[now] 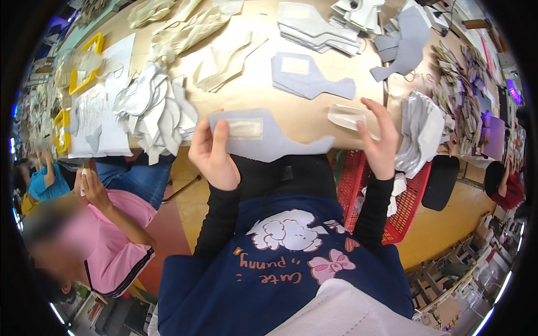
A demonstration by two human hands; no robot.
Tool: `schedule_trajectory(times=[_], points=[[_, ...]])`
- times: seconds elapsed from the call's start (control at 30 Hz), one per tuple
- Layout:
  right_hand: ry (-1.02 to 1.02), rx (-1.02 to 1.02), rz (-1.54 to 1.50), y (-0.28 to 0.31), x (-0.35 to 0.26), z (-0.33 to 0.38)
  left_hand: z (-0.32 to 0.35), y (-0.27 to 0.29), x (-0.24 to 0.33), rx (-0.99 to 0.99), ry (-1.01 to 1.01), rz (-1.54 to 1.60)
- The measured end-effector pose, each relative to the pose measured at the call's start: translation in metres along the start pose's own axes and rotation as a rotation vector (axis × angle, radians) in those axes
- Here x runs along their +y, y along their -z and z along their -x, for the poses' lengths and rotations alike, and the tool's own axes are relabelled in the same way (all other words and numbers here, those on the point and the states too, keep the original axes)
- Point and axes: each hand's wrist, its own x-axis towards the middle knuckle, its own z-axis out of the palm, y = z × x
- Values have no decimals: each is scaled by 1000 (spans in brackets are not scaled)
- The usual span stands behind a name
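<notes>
My left hand pinches the left end of a grey cut fabric piece, thumb on top and fingers beneath. The piece is wide at that end and narrows to a curved tail on the right. A cream rectangular patch sits on its wide part, next to my thumb. My right hand is over the table's front edge, with thumb and forefinger spread apart. A curled cream backing strip is by those fingertips; whether it touches them is unclear.
Ahead lie a stack of similar grey pieces and cream sheets. Piles of pale pieces stand left and right. A red basket is below the table at right. A person in pink sits at left.
</notes>
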Motion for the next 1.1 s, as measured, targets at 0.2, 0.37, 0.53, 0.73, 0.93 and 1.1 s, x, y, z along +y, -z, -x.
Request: schedule_trajectory(times=[0.2, 0.37, 0.53, 0.73, 0.93, 1.1], points=[[-119, -52, 128, -30, 36, -3, 3, -4, -42, -209, 504, -105], [-285, 107, -346, -9, 35, 2, 10, -19, -51, -355, 159, -458], [-287, 192, -474, 12, 27, 4, -6, -6, -54, -493, -538, -995], [-446, 87, -676, -10, 18, 11, -6, 20, -61, -755, -579, -1103], [-448, -214, -687, -39, -5, 3, -14, 23, -50, -882, -475, -1098], [-548, -346, -715, -49, -8, -6, -9, 20, -47, -943, -452, -1241]])
